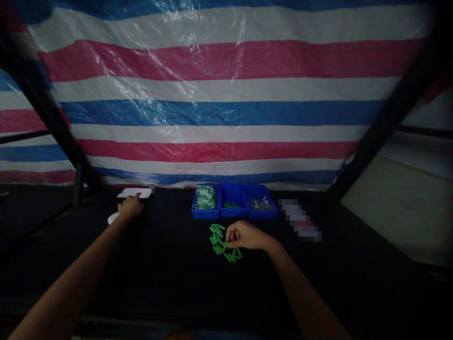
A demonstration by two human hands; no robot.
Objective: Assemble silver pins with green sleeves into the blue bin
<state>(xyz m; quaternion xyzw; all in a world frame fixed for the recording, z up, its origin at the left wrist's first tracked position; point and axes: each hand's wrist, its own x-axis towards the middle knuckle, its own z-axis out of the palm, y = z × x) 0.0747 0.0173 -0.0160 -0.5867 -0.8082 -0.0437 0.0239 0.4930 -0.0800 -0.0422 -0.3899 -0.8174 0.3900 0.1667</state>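
Two bare hands are at work over one black table [170, 269]; directions are taken from the loose green plugs [214, 240] at its middle. These number roughly twenty, overlapping, so an exact count cannot be given.

Right hand [246, 235]: at 2 o'clock, its fingertips at the edge of the plugs. Thumb and fingers are drawn nearly together beside one plug; whether they grip it cannot be told.

Left hand [130, 207]: at 10 o'clock, fingers loosely spread, fingertips resting on one white phone [132, 192]. One white rounded object [113, 218] lies just beside the wrist.

Three blue bins [232, 214] stand side by side at 12 o'clock: the left holds clear bagging [206, 198] with green showing, the middle a few green plugs, the right many screws [261, 204], uncountable. One striped sheet [212, 113] hangs behind.
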